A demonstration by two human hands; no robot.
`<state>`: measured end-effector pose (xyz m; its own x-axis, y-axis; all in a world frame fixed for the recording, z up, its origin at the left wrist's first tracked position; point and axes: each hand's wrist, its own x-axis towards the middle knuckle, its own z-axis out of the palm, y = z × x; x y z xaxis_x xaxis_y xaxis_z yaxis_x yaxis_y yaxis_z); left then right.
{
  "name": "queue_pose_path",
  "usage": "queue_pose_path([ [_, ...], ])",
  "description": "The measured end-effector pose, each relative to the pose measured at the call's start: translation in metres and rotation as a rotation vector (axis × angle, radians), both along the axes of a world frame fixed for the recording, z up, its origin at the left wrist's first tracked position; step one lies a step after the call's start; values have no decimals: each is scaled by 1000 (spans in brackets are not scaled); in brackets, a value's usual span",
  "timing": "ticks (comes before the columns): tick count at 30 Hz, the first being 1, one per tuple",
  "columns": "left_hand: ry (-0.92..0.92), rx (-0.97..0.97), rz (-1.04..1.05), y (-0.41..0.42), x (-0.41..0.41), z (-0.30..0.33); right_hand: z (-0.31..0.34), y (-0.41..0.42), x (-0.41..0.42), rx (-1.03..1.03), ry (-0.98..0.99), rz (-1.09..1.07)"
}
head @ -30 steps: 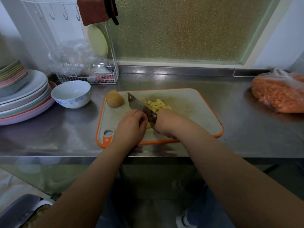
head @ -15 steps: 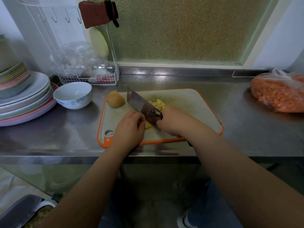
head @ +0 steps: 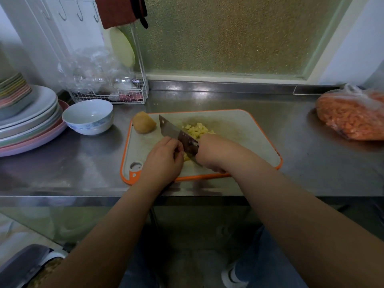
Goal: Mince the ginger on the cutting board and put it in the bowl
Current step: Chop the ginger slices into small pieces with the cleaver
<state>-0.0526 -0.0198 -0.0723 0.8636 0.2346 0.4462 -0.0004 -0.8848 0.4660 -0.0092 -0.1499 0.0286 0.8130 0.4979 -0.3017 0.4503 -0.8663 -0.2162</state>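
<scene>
Right hand (head: 209, 150) was wrapped tight round the handle of the knife (head: 176, 135), handle hidden in the fist. Left hand (head: 163, 160) sat curled just beside it, fingertips (head: 178, 147) bent down on a bit of ginger next to the blade; couldn't tell how hard it held. Both hands were over the near part of the cutting board (head: 239, 129), which had an orange rim and lay on the metal counter (head: 83, 163). Blade slanted up & away to the left. Behind it was the chopped ginger (head: 197, 129), a pile of small yellow bits mid-board. 1 big uncut ginger lump (head: 143, 122) sat at the far-left corner of the board. Left of that, off the board, stood the white bowl (head: 88, 117), nothing in it, touching a stack of plates (head: 29, 121). Far right lay a bag of orange stuff (head: 353, 115). A wire rack (head: 110, 94) stood at the back.
</scene>
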Motion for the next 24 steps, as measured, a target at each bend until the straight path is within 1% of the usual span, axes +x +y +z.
queue_pose_path([
  [3, -11, 0, -6, 1, 0, -1, -9, 2, 1, 14, 20, -8],
  [7, -22, -4, -7, 0, -2, -1, -16, -7, 2, 91, 57, -67],
  [12, -52, -40, 21, 0, -4, -4, -6, -18, 0, 143, 48, -28],
  [19, -48, -18, 21, 0, -4, -5, 4, -12, -7, 98, -22, 1],
  [24, -42, -7, 6, 1, -3, -5, 6, -4, -7, 26, 8, -25],
])
